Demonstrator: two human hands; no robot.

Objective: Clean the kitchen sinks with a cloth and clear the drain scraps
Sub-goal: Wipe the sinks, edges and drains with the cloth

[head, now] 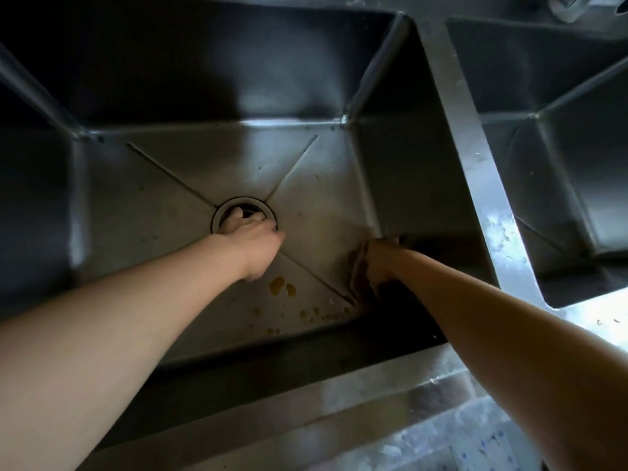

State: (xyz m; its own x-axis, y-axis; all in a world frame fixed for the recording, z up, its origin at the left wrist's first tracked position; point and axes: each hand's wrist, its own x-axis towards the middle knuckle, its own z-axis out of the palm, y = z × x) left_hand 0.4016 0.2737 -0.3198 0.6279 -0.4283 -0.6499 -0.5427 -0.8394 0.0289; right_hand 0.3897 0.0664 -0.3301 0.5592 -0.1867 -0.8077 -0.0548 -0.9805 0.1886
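Observation:
I look down into a deep steel left sink (142,205) with a round drain (244,202) in its floor. My left hand (253,244) reaches into the drain, its fingers dipped inside the ring; what they touch is hidden. My right hand (379,260) grips a brown cloth (358,266) bunched against the sink's near right corner. Orange-yellow scraps (281,287) and smaller specks lie on the sink floor just below my left hand, toward the near wall.
A second steel sink (560,185) lies to the right, past a bright steel divider (475,158). The near rim (339,392) and a speckled counter (475,443) run along the bottom. A tap part (567,8) shows at top right.

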